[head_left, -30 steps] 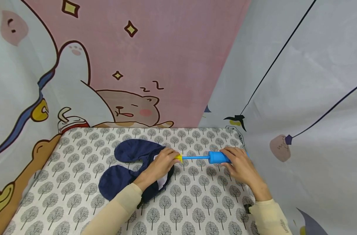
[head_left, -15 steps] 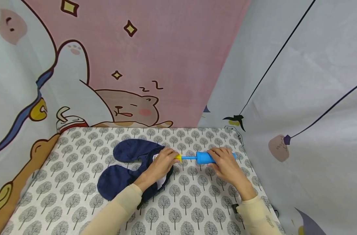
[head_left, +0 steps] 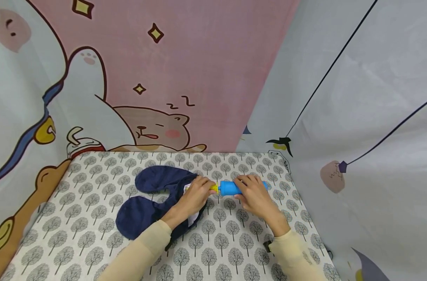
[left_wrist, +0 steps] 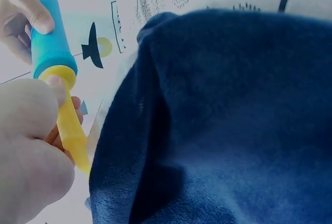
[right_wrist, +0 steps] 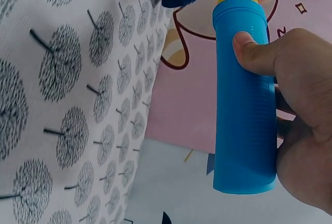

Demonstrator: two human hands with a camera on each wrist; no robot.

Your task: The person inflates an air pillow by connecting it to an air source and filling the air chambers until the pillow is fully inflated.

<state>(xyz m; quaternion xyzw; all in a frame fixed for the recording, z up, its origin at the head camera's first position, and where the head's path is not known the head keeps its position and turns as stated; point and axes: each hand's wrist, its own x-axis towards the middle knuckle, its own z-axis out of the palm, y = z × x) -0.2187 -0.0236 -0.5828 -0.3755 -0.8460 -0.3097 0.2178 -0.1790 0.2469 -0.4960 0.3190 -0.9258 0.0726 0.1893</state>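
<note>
A small hand pump spans both hands, its blue barrel [right_wrist: 244,120] pushed up near its yellow nozzle end [left_wrist: 70,120]. My right hand [head_left: 256,197] grips the barrel, thumb along its side. My left hand [head_left: 195,195] pinches the yellow part, whose tapered tip points at the navy cloth in the left wrist view. Beneath the left hand lies a navy U-shaped neck pillow [head_left: 139,216], soft and flattish, with a white patch [head_left: 193,219] at its curve. Whether the nozzle tip sits inside something is hidden by the pillow and the left hand.
The table is covered by a white cloth [head_left: 231,249] printed with grey trees. A pink cartoon curtain [head_left: 213,78] rises behind its far edge, and a pale curtain [head_left: 339,117] stands along the right. A small black object [head_left: 267,246] shows at the right wrist.
My right hand has moved left with the blue barrel, and the thin blue rod between barrel and yellow part has nearly vanished into it. The left hand and pillow stay in place.
</note>
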